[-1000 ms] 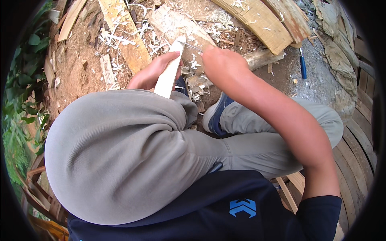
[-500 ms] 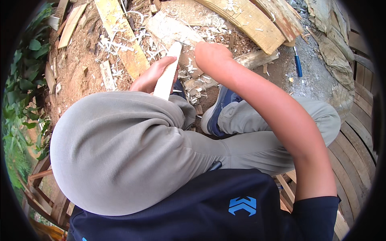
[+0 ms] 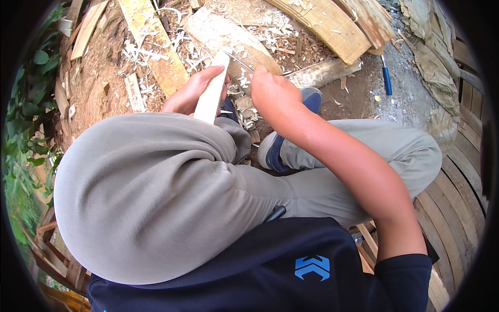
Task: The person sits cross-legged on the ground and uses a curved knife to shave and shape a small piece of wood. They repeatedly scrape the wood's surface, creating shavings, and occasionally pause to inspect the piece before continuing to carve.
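My left hand (image 3: 193,92) is wrapped round a pale strip of wood (image 3: 211,95), thumb on its edge, beside my raised left knee. The strip tilts away from me, and its lower end meets my trouser leg. In my right fist (image 3: 273,93) is a knife (image 3: 240,62) with a slim metal blade; the fist hides its handle. The blade points left, its tip at the far end of the strip. I cannot tell whether it touches the wood.
A shaving-strewn wood block (image 3: 228,32) lies beyond my hands. Curved planks (image 3: 325,28) are at the far right, a yellowish board (image 3: 156,57) at the far left. A blue-handled tool (image 3: 386,78) lies on grey ground near crumpled sacking (image 3: 434,67). Plants (image 3: 36,104) edge the left.
My right fist has drawn slightly toward me, and more of the blade shows. The strip and my left hand have shifted a little left and nearer.
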The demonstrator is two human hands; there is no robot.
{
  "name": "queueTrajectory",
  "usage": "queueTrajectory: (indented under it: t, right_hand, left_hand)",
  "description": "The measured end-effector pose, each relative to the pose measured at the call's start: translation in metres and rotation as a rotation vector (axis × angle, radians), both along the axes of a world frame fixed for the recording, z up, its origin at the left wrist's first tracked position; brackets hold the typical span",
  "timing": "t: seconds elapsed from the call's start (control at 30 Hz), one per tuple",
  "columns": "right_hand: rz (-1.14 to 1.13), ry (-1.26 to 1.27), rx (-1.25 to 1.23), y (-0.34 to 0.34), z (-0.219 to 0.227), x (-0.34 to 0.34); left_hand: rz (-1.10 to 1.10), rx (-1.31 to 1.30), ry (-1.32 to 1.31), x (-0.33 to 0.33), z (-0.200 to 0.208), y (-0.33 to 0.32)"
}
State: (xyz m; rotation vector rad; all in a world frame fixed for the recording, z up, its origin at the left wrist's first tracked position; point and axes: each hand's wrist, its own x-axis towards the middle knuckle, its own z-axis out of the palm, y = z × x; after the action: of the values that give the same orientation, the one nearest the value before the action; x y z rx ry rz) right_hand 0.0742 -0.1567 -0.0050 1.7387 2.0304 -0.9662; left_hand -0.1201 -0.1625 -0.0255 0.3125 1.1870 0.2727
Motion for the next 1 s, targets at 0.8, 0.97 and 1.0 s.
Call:
queueTrajectory:
  t: [0.8, 0.97, 1.0]
  right_hand:
    - [-0.096, 0.061, -0.018, 0.001, -0.022, -0.008]
    - [-0.009, 0.039, 0.004, 0.012, -0.03, 0.007]
    - [-0.002, 0.044, -0.011, 0.013, -0.02, 0.007]
  left_hand:
    - [-0.029, 0.019, 0.025, 0.002, -0.001, 0.001]
    - [-0.006, 0.005, 0.01, 0.003, 0.0, 0.002]
    - [-0.015, 0.022, 0.013, 0.001, 0.0, 0.001]
